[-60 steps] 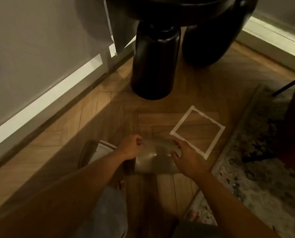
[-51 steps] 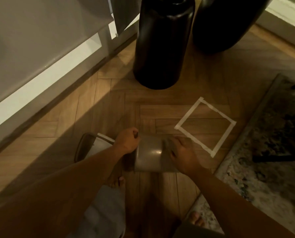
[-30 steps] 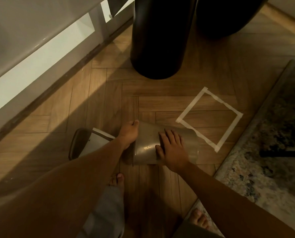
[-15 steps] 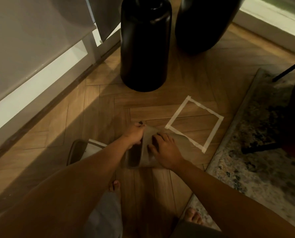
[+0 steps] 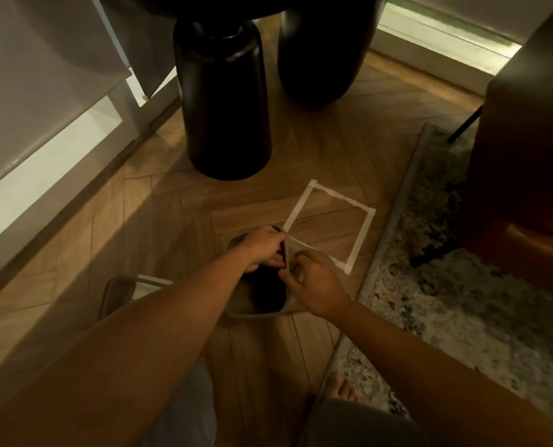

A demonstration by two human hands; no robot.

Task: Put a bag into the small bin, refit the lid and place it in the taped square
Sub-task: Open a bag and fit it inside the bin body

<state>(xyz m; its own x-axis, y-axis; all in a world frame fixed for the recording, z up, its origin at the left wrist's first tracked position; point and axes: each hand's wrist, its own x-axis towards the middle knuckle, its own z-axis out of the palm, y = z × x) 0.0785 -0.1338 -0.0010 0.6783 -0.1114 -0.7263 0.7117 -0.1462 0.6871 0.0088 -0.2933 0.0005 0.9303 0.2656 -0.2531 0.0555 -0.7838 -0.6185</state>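
Observation:
The small grey bin (image 5: 249,312) rests on the wooden floor just short of the taped square (image 5: 299,208), with its dark opening turned up toward me. My left hand (image 5: 264,250) grips the far rim, fingers curled over the edge. My right hand (image 5: 315,287) pinches the rim on the right side. Whether a bag lines the dark inside I cannot tell. The bin's lid (image 5: 120,291), brownish with a pale part, lies on the floor to the left, partly hidden by my left forearm.
Two thick black furniture legs (image 5: 223,108) (image 5: 320,53) stand beyond the square. A patterned rug (image 5: 462,301) borders the floor on the right, with a brown chair (image 5: 526,156) on it. A wall and skirting run along the left. My bare foot (image 5: 341,390) is near the rug's edge.
The bin lay on its side under my flat right hand; now its opening faces up and both hands hold the rim. The view has tilted up slightly.

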